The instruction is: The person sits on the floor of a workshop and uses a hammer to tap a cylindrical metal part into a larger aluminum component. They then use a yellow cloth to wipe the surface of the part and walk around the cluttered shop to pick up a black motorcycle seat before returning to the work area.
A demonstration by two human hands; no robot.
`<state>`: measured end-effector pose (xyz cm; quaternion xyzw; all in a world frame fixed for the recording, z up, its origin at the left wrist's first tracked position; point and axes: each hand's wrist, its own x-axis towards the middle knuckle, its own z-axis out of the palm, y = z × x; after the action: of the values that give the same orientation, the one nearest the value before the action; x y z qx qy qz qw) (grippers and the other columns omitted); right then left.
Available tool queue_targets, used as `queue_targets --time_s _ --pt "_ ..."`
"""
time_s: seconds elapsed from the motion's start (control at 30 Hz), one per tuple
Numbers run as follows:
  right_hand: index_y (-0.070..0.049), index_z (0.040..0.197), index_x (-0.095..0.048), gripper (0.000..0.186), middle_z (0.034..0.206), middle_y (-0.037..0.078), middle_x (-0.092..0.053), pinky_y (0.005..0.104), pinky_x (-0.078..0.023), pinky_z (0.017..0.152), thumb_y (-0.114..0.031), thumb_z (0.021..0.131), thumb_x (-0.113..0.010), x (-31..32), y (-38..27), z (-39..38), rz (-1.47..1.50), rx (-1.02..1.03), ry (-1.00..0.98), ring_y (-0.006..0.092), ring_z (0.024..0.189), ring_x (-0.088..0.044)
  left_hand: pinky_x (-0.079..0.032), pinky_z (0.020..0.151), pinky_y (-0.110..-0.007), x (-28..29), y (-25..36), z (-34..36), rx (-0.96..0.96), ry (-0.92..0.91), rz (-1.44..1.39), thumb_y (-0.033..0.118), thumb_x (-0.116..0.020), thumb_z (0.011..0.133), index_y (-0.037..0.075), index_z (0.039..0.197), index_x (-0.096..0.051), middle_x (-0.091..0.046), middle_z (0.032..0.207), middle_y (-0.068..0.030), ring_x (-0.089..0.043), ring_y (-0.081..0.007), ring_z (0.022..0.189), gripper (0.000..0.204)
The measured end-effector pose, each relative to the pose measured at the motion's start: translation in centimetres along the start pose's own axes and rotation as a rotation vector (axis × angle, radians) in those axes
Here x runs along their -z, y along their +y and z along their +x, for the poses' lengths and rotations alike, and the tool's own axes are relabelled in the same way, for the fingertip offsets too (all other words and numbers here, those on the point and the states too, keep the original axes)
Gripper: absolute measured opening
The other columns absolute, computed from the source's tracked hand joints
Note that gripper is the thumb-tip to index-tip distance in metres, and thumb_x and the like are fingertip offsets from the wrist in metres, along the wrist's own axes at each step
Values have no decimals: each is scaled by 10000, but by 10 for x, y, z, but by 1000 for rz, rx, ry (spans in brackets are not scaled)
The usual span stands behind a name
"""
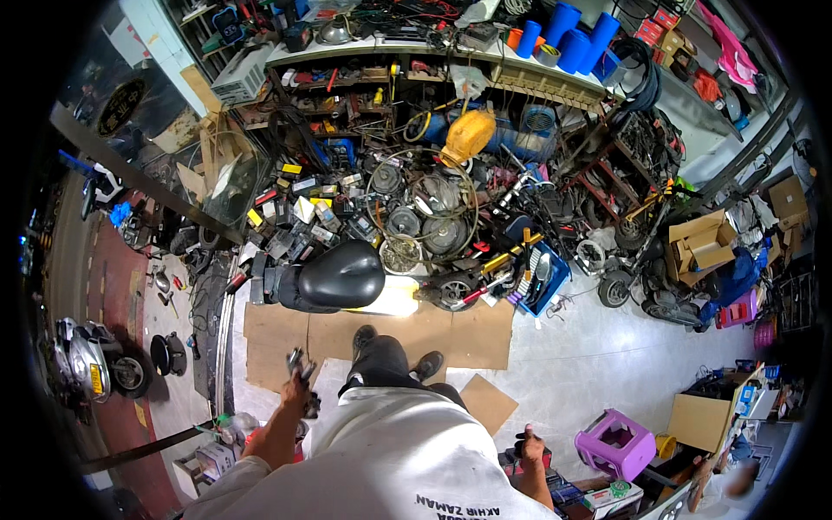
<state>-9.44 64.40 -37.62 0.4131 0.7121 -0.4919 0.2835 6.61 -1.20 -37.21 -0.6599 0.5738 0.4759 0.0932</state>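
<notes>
My left hand (pixel 295 387) is closed on some dark metal tools (pixel 297 362), whose exact kind I cannot make out, at the lower left of my body. My right hand (pixel 531 449) is curled at the lower right, above some tool cases and boxes (pixel 615 497); what it holds, if anything, is unclear. My shoes (pixel 427 365) stand on flattened cardboard (pixel 468 338). Just ahead of them is a scooter with a big black seat (pixel 342 273) and a brightly lit pale body (pixel 390 297), beside a blue crate (pixel 546 286) of long tools.
Piled batteries (pixel 303 208), wheels and parts fill the floor below a cluttered bench (pixel 390 48). A metal post (pixel 147 173) and parked scooter (pixel 91 364) are at left. A purple stool (pixel 614 444), cartons (pixel 698 243) and another person (pixel 728 490) are at right.
</notes>
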Motion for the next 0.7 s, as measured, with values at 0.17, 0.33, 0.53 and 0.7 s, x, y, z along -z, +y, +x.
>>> queue_targets --time_s 0.17,0.33,0.53,0.7 --pt "44 858 -728 688 568 74 -583 324 -351 417 -643 895 -709 11 34 1 -368 144 43 152 425 -484 -504 576 -442 25 -119 -15 141 111 -45 656 -477 964 16 904 -682 -623 749 -122 -628 -267 647 675" --pt "21 875 -720 719 578 68 -589 329 -379 446 -697 869 -703 15 10 21 -159 66 -76 148 459 -492 -544 617 -437 34 -166 -3 134 191 65 596 -397 1026 42 906 -682 -671 867 -142 -687 -265 790 634" --pt "34 880 -696 616 561 62 -567 299 -344 415 -578 949 -676 -7 -78 45 -107 203 -69 129 420 -456 -539 511 -462 21 -122 -5 147 31 -379 585 -375 1041 73 935 -647 -604 722 -118 -635 -286 568 590" --pt "30 881 -685 557 570 52 -558 288 -340 427 -520 971 -672 -21 -120 43 -75 286 -134 122 438 -455 -516 483 -477 9 -57 -21 208 -138 -568 616 -412 1021 86 1059 -610 -625 749 -165 -644 -336 578 567"
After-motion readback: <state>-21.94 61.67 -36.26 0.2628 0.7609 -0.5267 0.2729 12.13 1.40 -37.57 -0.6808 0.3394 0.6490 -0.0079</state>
